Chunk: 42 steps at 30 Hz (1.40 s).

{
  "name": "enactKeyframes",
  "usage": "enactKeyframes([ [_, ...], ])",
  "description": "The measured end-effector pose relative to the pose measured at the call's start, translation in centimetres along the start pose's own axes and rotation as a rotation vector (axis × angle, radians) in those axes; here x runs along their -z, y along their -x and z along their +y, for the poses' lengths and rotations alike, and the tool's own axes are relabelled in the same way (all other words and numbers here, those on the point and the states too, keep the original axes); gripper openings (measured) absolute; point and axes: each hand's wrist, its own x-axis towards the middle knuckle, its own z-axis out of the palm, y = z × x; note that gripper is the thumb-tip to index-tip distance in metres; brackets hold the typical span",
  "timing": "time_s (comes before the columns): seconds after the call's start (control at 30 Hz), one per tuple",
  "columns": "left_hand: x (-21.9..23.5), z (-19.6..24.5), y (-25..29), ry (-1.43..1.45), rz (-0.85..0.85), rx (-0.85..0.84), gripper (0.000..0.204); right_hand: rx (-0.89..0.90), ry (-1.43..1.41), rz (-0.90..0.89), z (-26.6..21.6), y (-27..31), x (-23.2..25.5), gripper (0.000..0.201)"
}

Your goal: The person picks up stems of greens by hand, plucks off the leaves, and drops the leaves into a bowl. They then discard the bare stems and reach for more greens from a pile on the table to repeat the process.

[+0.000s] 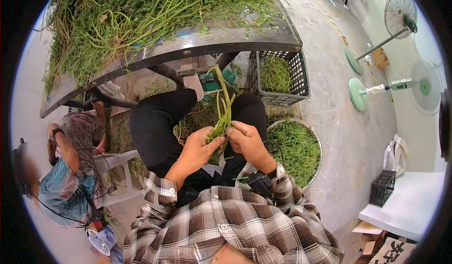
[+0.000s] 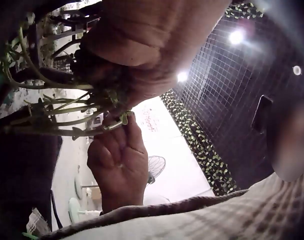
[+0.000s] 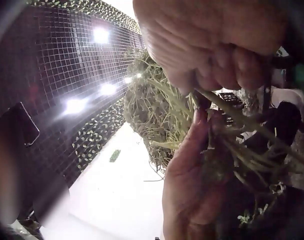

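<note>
Between the person's knees, a small bunch of green leafy stems (image 1: 225, 105) stands up from both hands. The left hand (image 1: 197, 150) grips the bunch low down, its fingers curled round the stems. From the other side, the right hand (image 1: 248, 144) pinches a stem between thumb and forefinger, close by the left thumb. In the left wrist view the stems (image 2: 67, 131) stretch sideways from the two hands, which nearly meet. The right wrist view has the right hand (image 3: 212, 40) above and the left thumb (image 3: 189, 145) below, with a stem between them.
A table (image 1: 197, 40) ahead bears a large heap of greens (image 1: 155, 9). A black crate (image 1: 282, 97) of stems and a round basket (image 1: 321, 151) of leaves stand to the right, two fans (image 1: 360, 94) farther off. Another person (image 1: 66, 184) sits at left.
</note>
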Motion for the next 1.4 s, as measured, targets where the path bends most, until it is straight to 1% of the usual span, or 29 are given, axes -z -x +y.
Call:
enactKeyframes([
  [0.03, -0.1, 0.0, 0.0, -0.087, 0.019, -0.068, 0.025, -0.014, 0.001, -0.024, -0.1, 0.0, -0.1, 0.025],
  [0.1, 0.1, 0.2, 0.2, -0.104, 0.011, -0.042, 0.024, -0.029, 0.003, -0.050, -0.4, 0.1, -0.4, 0.025],
  [0.17, 0.2, 0.6, 0.3, -0.121, -0.001, -0.016, 0.023, -0.038, 0.071, 0.006, -0.7, 0.2, -0.7, 0.024],
  [0.23, 0.2, 1.1, 0.3, -0.275, -0.057, -0.037, 0.021, -0.032, 0.100, 0.014, -0.4, 0.1, -0.5, 0.024],
  [0.27, 0.1, 0.9, 0.4, -0.274, -0.056, -0.038, 0.021, -0.023, 0.128, 0.021, -0.4, 0.0, -0.5, 0.023],
  [0.33, -0.3, 0.4, 0.5, -0.416, -0.077, -0.157, 0.020, -0.026, 0.125, 0.049, -0.5, -0.2, -0.7, 0.022],
  [0.37, -0.2, 0.4, 0.5, -0.416, -0.075, -0.157, 0.020, -0.029, 0.119, 0.077, -0.5, -0.2, -0.8, 0.021],
  [0.4, -0.2, 0.6, 0.5, -0.398, -0.089, -0.116, 0.020, -0.029, 0.119, 0.077, -0.5, -0.3, -0.9, 0.021],
  [0.43, -0.1, 0.7, 0.5, -0.381, -0.103, -0.075, 0.020, -0.037, 0.068, 0.089, -0.5, -0.3, -0.9, 0.020],
  [0.47, -0.1, 1.0, 0.5, -0.381, -0.105, -0.075, 0.020, -0.045, 0.018, 0.101, -0.5, -0.2, -0.9, 0.019],
  [0.5, -0.1, 1.3, 0.6, -0.337, -0.104, -0.025, 0.019, -0.046, 0.017, 0.101, -0.5, -0.2, -0.9, 0.019],
  [0.53, -0.1, 1.6, 0.6, -0.293, -0.102, 0.024, 0.019, -0.052, -0.045, 0.122, -0.4, -0.3, -0.9, 0.018],
  [0.57, -0.1, 1.8, 0.7, -0.294, -0.100, 0.025, 0.019, -0.057, -0.107, 0.142, -0.4, -0.3, -0.9, 0.017],
  [0.63, -0.2, 2.1, 0.7, -0.185, -0.100, 0.103, 0.020, -0.056, -0.119, 0.134, -0.2, -0.4, -0.5, 0.016],
  [0.67, -0.2, 2.0, 0.7, -0.186, -0.101, 0.103, 0.020, -0.055, -0.131, 0.129, -0.1, -0.4, -0.3, 0.015],
  [0.73, -0.3, 1.3, 0.7, -0.064, -0.109, 0.169, 0.022, -0.046, -0.145, 0.131, -0.1, -0.4, -0.2, 0.014],
  [0.77, -0.4, 0.8, 0.6, -0.065, -0.112, 0.169, 0.022, -0.038, -0.156, 0.132, -0.1, -0.3, -0.1, 0.014],
  [0.83, -0.6, 0.0, 0.5, -0.024, -0.062, 0.091, 0.021, -0.033, -0.145, 0.140, -0.2, -0.3, -0.1, 0.014],
  [0.9, -0.5, 0.0, 0.5, -0.034, -0.073, 0.109, 0.021, -0.031, -0.132, 0.145, -0.1, -0.3, 0.0, 0.015],
  [0.97, -0.5, 0.0, 0.5, -0.043, -0.082, 0.129, 0.021, -0.001, -0.139, 0.218, 0.1, -0.4, 0.2, 0.017],
  [1.03, -0.5, 0.0, 0.6, -0.072, -0.027, 0.012, 0.021, 0.018, -0.152, 0.202, -0.2, -0.3, 0.6, 0.017],
  [1.07, -0.5, 0.0, 0.6, -0.073, -0.028, 0.013, 0.021, 0.037, -0.164, 0.187, -0.3, -0.2, 0.9, 0.018],
  [1.13, -0.4, -0.2, 0.6, -0.044, -0.039, 0.110, 0.021, 0.051, -0.152, 0.185, -0.2, -0.2, 1.1, 0.019],
  [1.17, -0.3, 0.0, 0.5, -0.045, -0.041, 0.109, 0.021, 0.054, -0.161, 0.177, -0.2, -0.2, 1.0, 0.019],
  [1.23, -0.2, 0.4, 0.5, -0.051, -0.058, 0.160, 0.021, 0.056, -0.169, 0.168, -0.3, -0.2, 1.0, 0.018],
  [1.33, -0.1, 0.3, 0.5, -0.107, -0.064, 0.138, 0.023, 0.046, -0.181, 0.208, -0.7, -0.4, 1.2, 0.018],
  [1.4, 0.5, 0.2, 1.0, -0.124, -0.037, 0.109, 0.024, 0.127, -0.195, 0.431, -1.9, -0.4, 2.5, 0.017],
])
